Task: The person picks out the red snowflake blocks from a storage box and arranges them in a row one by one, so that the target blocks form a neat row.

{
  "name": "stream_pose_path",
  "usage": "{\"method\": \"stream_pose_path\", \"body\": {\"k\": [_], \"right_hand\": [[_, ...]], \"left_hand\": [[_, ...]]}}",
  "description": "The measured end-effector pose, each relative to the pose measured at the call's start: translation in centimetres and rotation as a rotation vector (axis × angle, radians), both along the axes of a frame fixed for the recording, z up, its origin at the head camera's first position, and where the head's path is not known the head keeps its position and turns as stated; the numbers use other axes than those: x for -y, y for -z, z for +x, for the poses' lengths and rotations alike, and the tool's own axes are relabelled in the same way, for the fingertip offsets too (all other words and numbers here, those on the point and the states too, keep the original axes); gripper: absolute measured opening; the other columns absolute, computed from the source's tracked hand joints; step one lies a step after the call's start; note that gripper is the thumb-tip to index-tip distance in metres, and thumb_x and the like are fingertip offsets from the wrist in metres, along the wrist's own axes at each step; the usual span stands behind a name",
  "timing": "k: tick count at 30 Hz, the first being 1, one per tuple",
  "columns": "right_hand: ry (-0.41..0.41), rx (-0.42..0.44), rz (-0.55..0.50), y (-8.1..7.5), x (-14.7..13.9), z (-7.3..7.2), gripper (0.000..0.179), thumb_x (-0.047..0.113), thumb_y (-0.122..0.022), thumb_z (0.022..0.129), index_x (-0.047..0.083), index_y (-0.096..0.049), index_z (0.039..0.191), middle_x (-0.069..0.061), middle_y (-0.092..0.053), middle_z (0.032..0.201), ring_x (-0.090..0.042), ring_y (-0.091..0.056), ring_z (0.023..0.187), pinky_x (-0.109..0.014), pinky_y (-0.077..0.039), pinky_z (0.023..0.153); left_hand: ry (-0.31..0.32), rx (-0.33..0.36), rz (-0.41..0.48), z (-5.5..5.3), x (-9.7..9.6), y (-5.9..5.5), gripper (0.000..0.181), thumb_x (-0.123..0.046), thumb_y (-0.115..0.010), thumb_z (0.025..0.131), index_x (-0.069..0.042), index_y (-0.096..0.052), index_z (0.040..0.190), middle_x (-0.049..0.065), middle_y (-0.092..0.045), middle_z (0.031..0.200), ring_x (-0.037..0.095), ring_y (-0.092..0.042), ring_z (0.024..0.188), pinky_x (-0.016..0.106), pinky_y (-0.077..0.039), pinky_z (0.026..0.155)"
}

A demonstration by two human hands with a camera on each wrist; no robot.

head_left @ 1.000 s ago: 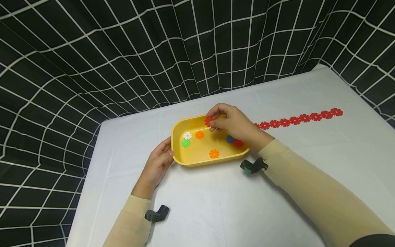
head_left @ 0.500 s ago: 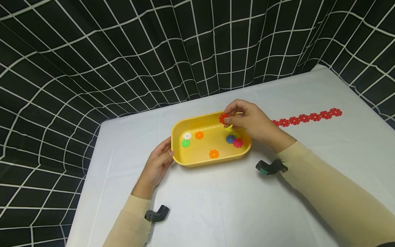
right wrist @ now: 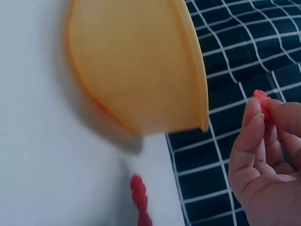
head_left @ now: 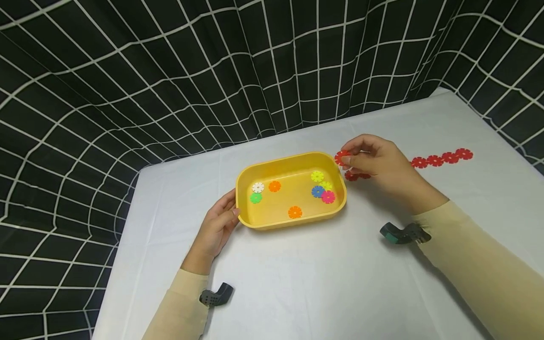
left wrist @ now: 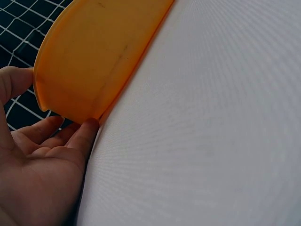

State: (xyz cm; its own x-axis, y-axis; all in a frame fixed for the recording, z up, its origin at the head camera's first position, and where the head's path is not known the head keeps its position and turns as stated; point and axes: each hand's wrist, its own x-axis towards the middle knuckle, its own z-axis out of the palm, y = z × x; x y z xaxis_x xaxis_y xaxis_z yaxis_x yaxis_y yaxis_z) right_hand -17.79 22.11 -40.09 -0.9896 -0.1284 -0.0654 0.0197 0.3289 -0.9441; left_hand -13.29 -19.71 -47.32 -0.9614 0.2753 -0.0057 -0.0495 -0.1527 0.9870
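My left hand (head_left: 217,228) grips the left end of a shallow yellow tray (head_left: 272,225), thumb at the rim and fingertips low on the outer wall, as the left wrist view shows. Between the thumb and fingers of my right hand (head_left: 380,163) is a red notched flower-shaped disc (head_left: 341,157), held just past the tray's right end. In the right wrist view the same disc (right wrist: 263,104) appears edge-on. Below that hand runs a row of red flower discs (head_left: 434,161) on the table; the hand hides its middle.
Loose flower discs lie in the tray: a white one (head_left: 258,187), a green one (head_left: 256,198), orange ones (head_left: 295,212), and yellow, blue and pink ones (head_left: 328,197) at the right. A white cloth covers the table (head_left: 297,278). A black gridded curtain (head_left: 212,71) stands behind.
My right hand has moved right with the red disc, from over the tray to beyond its right end, uncovering the yellow discs. The left hand and tray have stayed put.
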Motion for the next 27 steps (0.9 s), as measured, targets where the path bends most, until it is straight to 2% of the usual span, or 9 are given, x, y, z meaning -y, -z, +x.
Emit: {"method": "stream_pose_path", "body": {"k": [7, 9, 14, 17, 19, 22, 25, 27], "right_hand": [[0.043, -0.017, 0.072, 0.5, -2.7, 0.8, 0.041, 0.043, -0.074, 0.105, 0.015, -0.068, 0.135, -0.005, -0.072, 0.121, -0.031, -0.068, 0.103, -0.032, -0.063, 0.082], [0.050, -0.016, 0.070, 0.8, -3.5, 0.9, 0.042, 0.042, -0.074, 0.105, 0.013, -0.068, 0.135, -0.005, -0.073, 0.120, -0.029, -0.070, 0.104, -0.030, -0.064, 0.085], [0.068, 0.001, 0.093, 1.8, -5.5, 1.1, 0.045, 0.042, -0.074, 0.105, 0.012, -0.067, 0.138, -0.003, -0.074, 0.121, -0.021, -0.072, 0.105, -0.025, -0.062, 0.088], [0.101, 0.015, 0.119, 2.4, -7.1, 1.2, 0.047, 0.044, -0.074, 0.105, 0.014, -0.066, 0.141, 0.001, -0.074, 0.120, -0.014, -0.071, 0.104, -0.019, -0.060, 0.086], [0.125, 0.011, 0.104, 2.8, -8.3, 1.2, 0.046, 0.041, -0.074, 0.105, 0.014, -0.065, 0.141, 0.004, -0.074, 0.118, -0.011, -0.071, 0.102, -0.016, -0.059, 0.084], [0.172, -0.004, 0.025, 3.1, -9.9, 1.1, 0.042, 0.032, -0.075, 0.105, 0.010, -0.064, 0.140, 0.008, -0.075, 0.114, -0.009, -0.073, 0.098, -0.015, -0.059, 0.082], [0.212, -0.016, -0.079, 3.5, -11.4, 1.0, 0.038, 0.021, -0.075, 0.106, 0.006, -0.064, 0.138, 0.007, -0.075, 0.114, -0.009, -0.074, 0.097, -0.016, -0.060, 0.082], [0.239, -0.021, -0.109, 3.8, -12.3, 0.8, 0.036, 0.018, -0.074, 0.106, 0.005, -0.064, 0.138, 0.007, -0.075, 0.114, -0.009, -0.074, 0.097, -0.016, -0.060, 0.082]], "left_hand": [[0.007, -0.005, 0.006, -0.1, 0.1, 0.1, 0.062, 0.001, -0.052, 0.106, 0.004, -0.037, 0.166, 0.018, -0.040, 0.169, 0.032, -0.040, 0.154, 0.039, -0.045, 0.118], [0.005, -0.004, 0.007, -0.2, 0.1, 0.1, 0.062, 0.001, -0.052, 0.106, 0.004, -0.037, 0.165, 0.018, -0.040, 0.169, 0.032, -0.041, 0.154, 0.039, -0.045, 0.118], [-0.004, 0.010, 0.001, 0.0, 0.1, 0.1, 0.063, 0.001, -0.052, 0.105, 0.004, -0.036, 0.166, 0.017, -0.040, 0.169, 0.030, -0.041, 0.154, 0.038, -0.045, 0.118], [-0.003, 0.013, 0.004, 0.0, 0.0, 0.0, 0.063, 0.001, -0.052, 0.105, 0.005, -0.035, 0.166, 0.017, -0.040, 0.169, 0.030, -0.041, 0.154, 0.038, -0.044, 0.118], [-0.001, 0.013, 0.008, 0.0, -0.1, 0.0, 0.063, 0.001, -0.052, 0.105, 0.005, -0.035, 0.166, 0.018, -0.039, 0.169, 0.030, -0.041, 0.154, 0.038, -0.044, 0.118], [0.003, 0.009, 0.012, -0.1, -0.1, -0.1, 0.064, 0.001, -0.052, 0.105, 0.006, -0.034, 0.166, 0.018, -0.038, 0.170, 0.031, -0.040, 0.154, 0.039, -0.044, 0.118], [-0.001, 0.008, 0.007, -0.1, -0.1, -0.1, 0.064, 0.001, -0.053, 0.105, 0.005, -0.035, 0.166, 0.017, -0.039, 0.169, 0.030, -0.041, 0.154, 0.038, -0.045, 0.118], [-0.003, 0.007, 0.005, 0.0, 0.0, -0.1, 0.064, 0.001, -0.053, 0.105, 0.005, -0.035, 0.166, 0.017, -0.040, 0.169, 0.030, -0.041, 0.154, 0.039, -0.045, 0.117]]}}
